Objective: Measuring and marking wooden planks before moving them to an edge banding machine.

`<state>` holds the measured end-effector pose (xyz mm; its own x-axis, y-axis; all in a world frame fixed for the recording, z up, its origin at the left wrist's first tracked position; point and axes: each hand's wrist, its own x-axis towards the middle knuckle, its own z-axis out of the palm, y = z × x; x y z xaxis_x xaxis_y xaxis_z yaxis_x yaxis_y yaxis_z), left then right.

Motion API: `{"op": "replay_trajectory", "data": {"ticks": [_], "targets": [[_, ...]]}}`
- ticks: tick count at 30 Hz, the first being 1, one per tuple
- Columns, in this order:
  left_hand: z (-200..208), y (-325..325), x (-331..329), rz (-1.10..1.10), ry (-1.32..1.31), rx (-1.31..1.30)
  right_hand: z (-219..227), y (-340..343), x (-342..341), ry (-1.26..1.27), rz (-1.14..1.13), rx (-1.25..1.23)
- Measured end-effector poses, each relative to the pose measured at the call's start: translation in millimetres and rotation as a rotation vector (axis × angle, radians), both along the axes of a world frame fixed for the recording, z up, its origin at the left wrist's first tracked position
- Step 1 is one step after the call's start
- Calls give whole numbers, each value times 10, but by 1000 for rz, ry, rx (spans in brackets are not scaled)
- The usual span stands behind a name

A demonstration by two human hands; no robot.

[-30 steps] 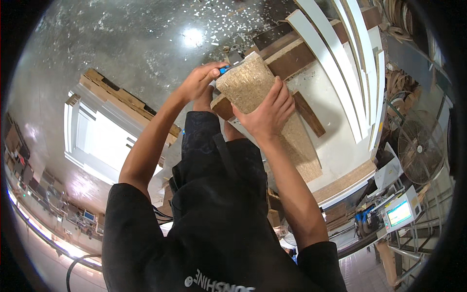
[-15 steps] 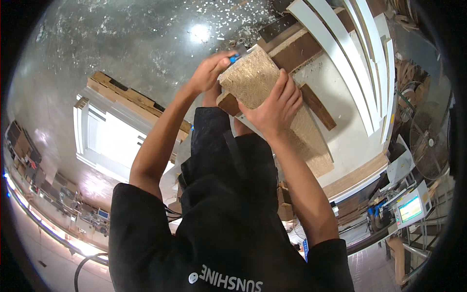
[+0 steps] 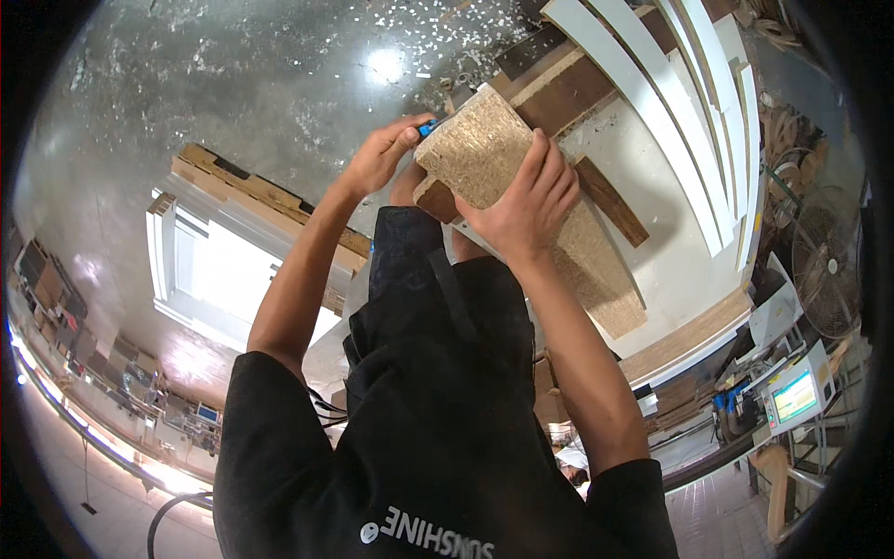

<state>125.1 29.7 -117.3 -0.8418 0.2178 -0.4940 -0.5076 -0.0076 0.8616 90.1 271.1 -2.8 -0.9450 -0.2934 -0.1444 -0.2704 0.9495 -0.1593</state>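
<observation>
My left hand [image 3: 380,156] is closed around a small blue-handled tool [image 3: 427,128], held against the far-left edge of a tan particleboard panel [image 3: 477,140]. The tool's working end is mostly hidden along that edge. With fingers bent over its right side, my right hand [image 3: 523,210] grips the same panel, the thumb lying across its face. The panel is long and extends toward the lower right under my right forearm. A brown wood block [image 3: 436,198] sits beneath its near-left part.
Long white strips [image 3: 643,102] lie at the far right on a pale surface, near a loose brown wood bar [image 3: 610,200]. White panels [image 3: 223,270] are stacked on the left. Pale scraps [image 3: 466,37] litter the floor ahead. A fan [image 3: 829,265] and lit screen [image 3: 793,396] stand at right.
My left hand and the blue-handled tool have moved back toward me and slightly left along the panel's edge. My right hand keeps its hold in nearly the same place.
</observation>
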Motion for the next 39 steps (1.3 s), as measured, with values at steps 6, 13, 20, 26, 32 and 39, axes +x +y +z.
{"op": "replay_trajectory", "data": {"ticks": [6, 13, 20, 26, 32, 39], "targets": [[-40, -8, -146, -37, 83, -1, -6, -9, 4, -13, -1, 10], [-142, 110, -384, -69, 148, -55, 19, -28, -32, -38, -2, 32], [-272, 349, -698, -113, 221, -157, 17, 17, 0, -6, -8, 24], [-587, 154, -572, -12, 39, -187, 47, -37, 47, -57, -17, -8], [317, -220, -699, 92, 153, -403, -19, -20, 82, -18, -155, -86], [1770, 1372, -1418, -582, 884, -618, 79, 218, 106, -58, -121, -186]]}}
